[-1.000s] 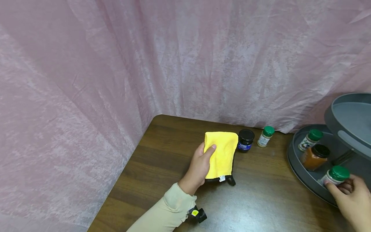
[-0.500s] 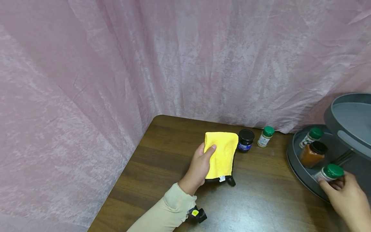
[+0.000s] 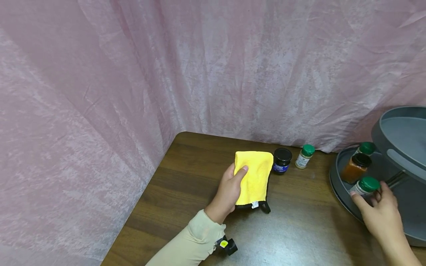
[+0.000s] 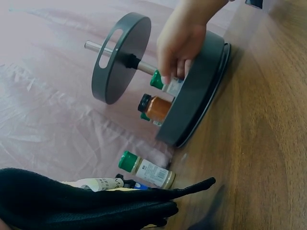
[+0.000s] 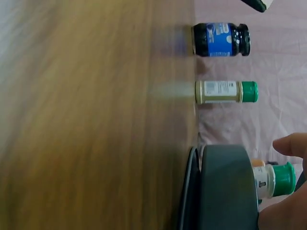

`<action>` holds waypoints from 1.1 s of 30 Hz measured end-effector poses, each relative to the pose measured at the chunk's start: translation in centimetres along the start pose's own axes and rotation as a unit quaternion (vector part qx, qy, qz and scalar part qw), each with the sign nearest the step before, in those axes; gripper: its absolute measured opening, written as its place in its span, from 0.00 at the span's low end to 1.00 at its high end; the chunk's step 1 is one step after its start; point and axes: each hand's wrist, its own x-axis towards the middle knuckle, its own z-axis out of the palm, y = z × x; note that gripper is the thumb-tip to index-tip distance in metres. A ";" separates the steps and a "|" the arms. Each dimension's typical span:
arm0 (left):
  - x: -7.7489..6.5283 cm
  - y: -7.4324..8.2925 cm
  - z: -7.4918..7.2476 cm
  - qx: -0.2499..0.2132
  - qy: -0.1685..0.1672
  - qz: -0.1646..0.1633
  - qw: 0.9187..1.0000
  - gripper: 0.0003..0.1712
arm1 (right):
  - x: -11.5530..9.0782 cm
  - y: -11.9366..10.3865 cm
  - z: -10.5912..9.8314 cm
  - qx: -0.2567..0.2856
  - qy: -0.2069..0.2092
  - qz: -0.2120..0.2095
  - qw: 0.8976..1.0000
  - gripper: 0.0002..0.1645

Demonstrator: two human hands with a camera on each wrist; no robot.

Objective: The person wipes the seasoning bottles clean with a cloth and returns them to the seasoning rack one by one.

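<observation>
My left hand (image 3: 227,192) grips a folded yellow cloth (image 3: 255,177), thumb across its front. The cloth's black trim, white tag and loop hang at the lower edge; its dark side (image 4: 86,201) fills the lower left wrist view. At the right, my right hand (image 3: 381,210) holds a green-capped spice jar (image 3: 367,184) on the lower tier of a grey two-tier turntable (image 3: 412,221), thumb on one side and fingers on the other. Just behind that jar stand a black-capped orange spice jar (image 3: 356,169) and another green-capped jar (image 3: 367,148), partly hidden.
Between cloth and turntable, a dark jar with a blue label (image 3: 282,161) and a green-capped spice jar (image 3: 304,157) stand on the wooden table (image 3: 186,162). The upper tier (image 3: 407,133) overhangs the lower one. Pink curtains (image 3: 233,74) border the table.
The lower tier has turned, carrying its jars round toward the back left. My right hand has moved left and back with the near spice jar. The left hand and cloth have stayed still.
</observation>
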 end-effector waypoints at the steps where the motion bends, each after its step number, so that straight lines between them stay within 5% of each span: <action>1: 0.0 0.0 0.0 0.001 -0.001 0.000 1.000 0.21 | 0.1 -0.1 0.1 0.018 -0.004 0.003 1.000 0.57; 9: 0.0 0.1 0.0 0.000 0.002 0.000 1.000 0.21 | 0.9 -1.9 1.3 0.142 -0.018 0.049 0.989 0.60; 13: 0.0 0.2 0.0 -0.005 0.006 0.004 1.000 0.21 | 0.9 -2.5 1.3 0.150 -0.019 0.056 0.987 0.62; 21: 0.0 0.5 0.0 -0.014 0.005 0.015 1.000 0.21 | -0.4 -1.3 0.3 -0.002 -0.008 0.011 1.000 0.60; 27: 0.0 0.4 0.0 -0.013 0.004 0.015 1.000 0.20 | -1.8 -0.2 0.2 -0.138 -0.007 -0.025 0.990 0.53; 33: 0.1 0.2 -0.1 -0.009 0.003 0.019 1.000 0.20 | -2.8 -0.2 0.3 -0.182 -0.056 -0.030 0.981 0.49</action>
